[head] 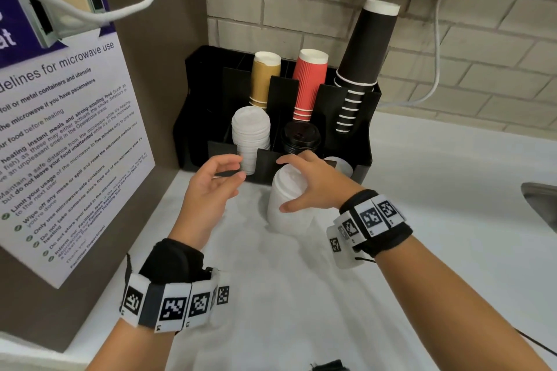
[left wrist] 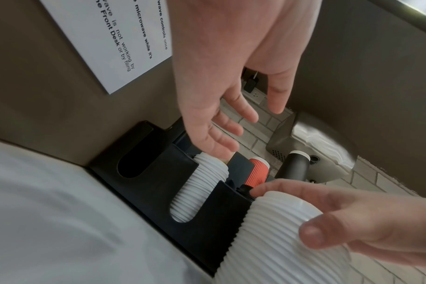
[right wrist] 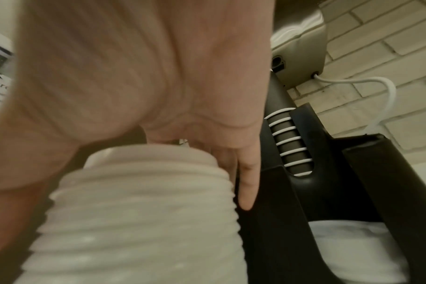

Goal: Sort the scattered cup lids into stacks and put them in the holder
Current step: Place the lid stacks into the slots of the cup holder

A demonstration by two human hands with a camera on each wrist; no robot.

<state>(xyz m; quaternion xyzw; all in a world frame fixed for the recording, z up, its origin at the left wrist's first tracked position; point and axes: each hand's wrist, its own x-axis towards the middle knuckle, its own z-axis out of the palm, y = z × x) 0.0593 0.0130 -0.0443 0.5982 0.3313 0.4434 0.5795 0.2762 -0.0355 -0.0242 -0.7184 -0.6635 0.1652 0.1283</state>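
The task looked to be near its end. One tall stack of white ribbed plastic lids (head: pixel 250 135) already stood in the near left slot of the black plastic holder (head: pixel 363 141), and a short stack of glossy black domed lids (head: pixel 300 136) sat in the slot to its right. A second tall stack of white lids (head: pixel 287 205) was on the white counter (head: pixel 301 295), just before the holder; it had still to go in. The right hand (head: pixel 313 184) gripped this stack, fingers over its top and thumb on its side. The left hand (head: pixel 211 181) hung near it with fingers loosely apart, holding nothing. The lids were thin and round, and their rims made fine ridges along each stack. No loose lid showed on the counter.
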